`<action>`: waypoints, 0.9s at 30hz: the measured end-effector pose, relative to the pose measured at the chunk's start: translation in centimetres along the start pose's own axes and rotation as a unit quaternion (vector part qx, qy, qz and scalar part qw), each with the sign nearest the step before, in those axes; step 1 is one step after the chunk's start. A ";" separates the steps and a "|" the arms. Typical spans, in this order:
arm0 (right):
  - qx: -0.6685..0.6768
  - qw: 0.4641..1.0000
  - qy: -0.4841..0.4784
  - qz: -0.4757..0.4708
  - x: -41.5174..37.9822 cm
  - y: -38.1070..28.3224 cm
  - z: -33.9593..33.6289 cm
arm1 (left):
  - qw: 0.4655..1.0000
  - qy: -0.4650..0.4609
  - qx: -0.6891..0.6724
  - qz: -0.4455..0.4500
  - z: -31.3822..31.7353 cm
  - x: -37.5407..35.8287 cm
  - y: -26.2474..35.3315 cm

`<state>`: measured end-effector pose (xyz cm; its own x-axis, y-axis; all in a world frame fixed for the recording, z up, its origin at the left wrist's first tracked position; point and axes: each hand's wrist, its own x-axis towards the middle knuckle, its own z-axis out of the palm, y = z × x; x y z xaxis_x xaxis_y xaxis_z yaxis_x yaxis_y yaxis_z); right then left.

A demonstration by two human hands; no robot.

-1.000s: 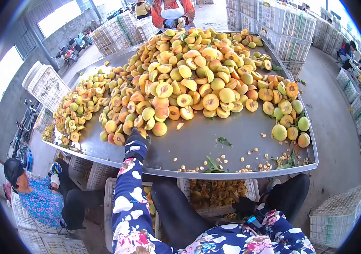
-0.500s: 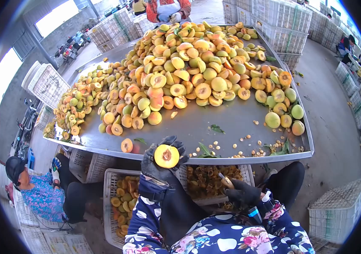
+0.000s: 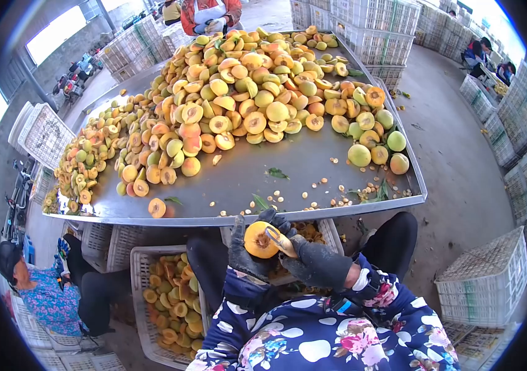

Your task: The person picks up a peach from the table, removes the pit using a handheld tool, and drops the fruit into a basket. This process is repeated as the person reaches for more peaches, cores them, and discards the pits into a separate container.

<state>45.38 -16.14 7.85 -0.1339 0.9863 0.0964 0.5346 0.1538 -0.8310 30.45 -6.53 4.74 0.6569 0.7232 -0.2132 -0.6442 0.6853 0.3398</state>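
Note:
My left hand, in a dark glove, is closed around a peach half with its cut face and brown middle turned up. A small pitting tool with a light handle is in my right hand, also dark-gloved. The tool's tip touches the middle of the peach half. Both hands are close together in front of the metal table's near edge, over a crate of scraps partly hidden behind them.
A large heap of peach halves covers much of the metal table. Loose pits and leaves lie at its near right. A white crate of peach halves stands lower left. One person sits at left; another is across the table.
My right hand has come up and left, bringing the tool onto the peach half. My left hand has turned the half and moved slightly right. The view has shifted.

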 end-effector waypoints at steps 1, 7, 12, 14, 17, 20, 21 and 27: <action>-0.006 0.999 -0.012 0.029 0.2 -0.6 -0.2 | 1.000 -0.006 0.004 0.001 0.1 -0.1 -0.2; -0.064 0.995 -0.027 0.067 0.3 -0.5 0.7 | 0.999 0.019 0.022 0.030 -0.6 0.2 -1.0; -0.077 0.994 -0.031 0.077 0.2 -0.2 1.4 | 0.994 0.059 0.093 0.015 -1.6 0.7 -1.3; -0.102 0.992 -0.032 0.061 0.1 0.2 1.8 | 0.997 0.074 0.012 0.011 -0.8 0.2 -1.5; -0.145 0.988 -0.057 0.017 0.1 0.6 2.3 | 0.975 0.126 0.152 0.105 -8.2 1.7 -2.6; -0.134 0.986 -0.099 0.000 0.2 0.4 2.0 | 0.998 -0.024 0.051 -0.019 -3.8 0.0 -1.2; -0.124 0.985 -0.117 0.023 0.3 0.2 1.8 | 0.999 -0.012 0.035 -0.040 -3.9 0.0 -0.8; -0.063 0.978 -0.175 0.093 0.5 0.8 2.6 | 0.981 -0.019 0.070 -0.182 -5.4 0.3 1.0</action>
<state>43.57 -15.67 5.77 -0.2909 0.9204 -0.2612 0.6727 0.0026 -0.7399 27.88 -5.20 0.10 0.8492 0.4266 -0.3114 -0.3049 0.8774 0.3705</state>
